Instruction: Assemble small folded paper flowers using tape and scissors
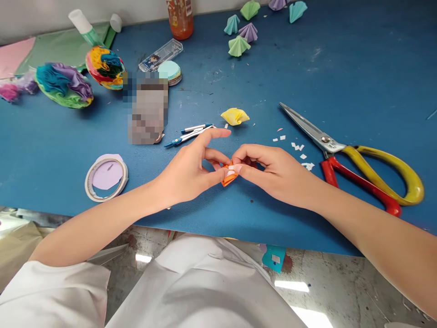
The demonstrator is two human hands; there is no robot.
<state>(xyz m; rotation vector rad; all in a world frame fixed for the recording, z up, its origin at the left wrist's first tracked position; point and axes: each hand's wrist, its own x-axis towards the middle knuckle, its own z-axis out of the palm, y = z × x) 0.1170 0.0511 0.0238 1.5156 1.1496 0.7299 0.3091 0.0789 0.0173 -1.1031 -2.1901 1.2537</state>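
Note:
Over the front of the blue table, a small folded orange paper piece [229, 178] is pinched between my two hands. A bit of white tape or paper [231, 167] shows on its upper side. My left hand [194, 166] grips its left side with thumb and a finger, the index finger stretched out above. At the right side, the thumb and fingertips of my right hand [269, 168] close on the same piece. Just beyond the hands lies a folded yellow paper piece [235, 116]. Small white scraps [297, 146] are scattered to the right.
Large scissors [326, 141] with red and yellow handles lie right. A tape roll [88, 180] and a compass [186, 136] are left. Behind stand a bottle [180, 20], paper circles [170, 72], colourful paper balls [64, 84], a glue stick [83, 27] and several folded pieces [239, 45].

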